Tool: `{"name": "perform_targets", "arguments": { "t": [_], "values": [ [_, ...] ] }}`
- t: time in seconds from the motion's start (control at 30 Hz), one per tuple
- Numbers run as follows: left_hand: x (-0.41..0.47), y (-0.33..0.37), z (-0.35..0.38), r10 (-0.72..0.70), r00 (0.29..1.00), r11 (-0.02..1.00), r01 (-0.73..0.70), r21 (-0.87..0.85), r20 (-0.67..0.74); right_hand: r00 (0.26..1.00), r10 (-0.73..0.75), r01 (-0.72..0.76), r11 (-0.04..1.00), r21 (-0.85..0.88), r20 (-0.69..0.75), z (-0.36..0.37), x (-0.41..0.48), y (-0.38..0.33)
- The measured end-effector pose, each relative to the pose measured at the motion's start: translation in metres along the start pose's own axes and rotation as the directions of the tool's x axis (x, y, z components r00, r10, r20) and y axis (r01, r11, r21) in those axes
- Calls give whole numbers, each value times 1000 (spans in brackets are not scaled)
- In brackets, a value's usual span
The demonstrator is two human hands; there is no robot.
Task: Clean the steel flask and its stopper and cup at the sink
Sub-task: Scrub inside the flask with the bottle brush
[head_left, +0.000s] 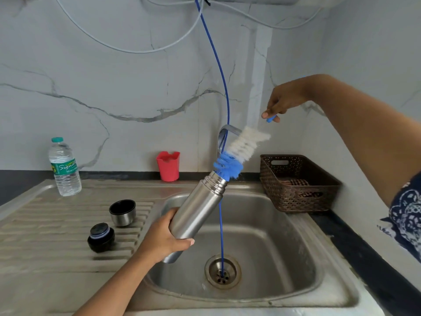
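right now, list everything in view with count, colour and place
steel flask: 1, silver, tilted over the sink basin
bottle brush: 1, blue and white, bristles at the flask mouth
cup: 1, steel, black inside, upright on the drainboard
stopper: 1, black, drainboard, in front of the cup
sink: 1, steel, centre
tap: 1, steel, behind the brush
hose: 1, blue, hangs into the drain
water bottle: 1, clear, far left of drainboard
holder: 1, red, by the wall
basket: 1, brown, right of the sink
left hand: 1, grips the flask's lower body
right hand: 1, pinches the brush's blue handle
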State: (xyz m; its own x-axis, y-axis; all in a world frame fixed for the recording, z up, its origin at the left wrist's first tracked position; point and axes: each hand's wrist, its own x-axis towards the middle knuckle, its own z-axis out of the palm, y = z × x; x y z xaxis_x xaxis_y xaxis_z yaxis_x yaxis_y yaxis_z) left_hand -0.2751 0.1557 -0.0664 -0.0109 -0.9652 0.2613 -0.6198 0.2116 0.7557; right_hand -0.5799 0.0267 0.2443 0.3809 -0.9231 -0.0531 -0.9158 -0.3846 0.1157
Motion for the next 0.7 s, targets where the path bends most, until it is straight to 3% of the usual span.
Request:
{"name": "perform_targets", "arguments": {
  "t": [0.13,0.27,0.43,0.6,0.7],
  "values": [
    [4,-10,3,6,995,995,4,96,-103,985,73,-79,996,35,156,2,1,-2],
    [7,-19,3,-26,995,994,35,100,-93,973,67,-76,997,31,220,8,3,-7],
    [8,-19,3,-53,997,996,57,62,-57,986,-164,159,975,-155,-23,38,-4,-19],
    [9,-19,2,-84,996,996,85,13,-25,904,-337,226,898,-377,-261,74,-12,-29],
    [7,-17,3,-85,996,996,85,15,-1,804,-457,253,842,-477,-381,94,-8,-26]
  ]
}}
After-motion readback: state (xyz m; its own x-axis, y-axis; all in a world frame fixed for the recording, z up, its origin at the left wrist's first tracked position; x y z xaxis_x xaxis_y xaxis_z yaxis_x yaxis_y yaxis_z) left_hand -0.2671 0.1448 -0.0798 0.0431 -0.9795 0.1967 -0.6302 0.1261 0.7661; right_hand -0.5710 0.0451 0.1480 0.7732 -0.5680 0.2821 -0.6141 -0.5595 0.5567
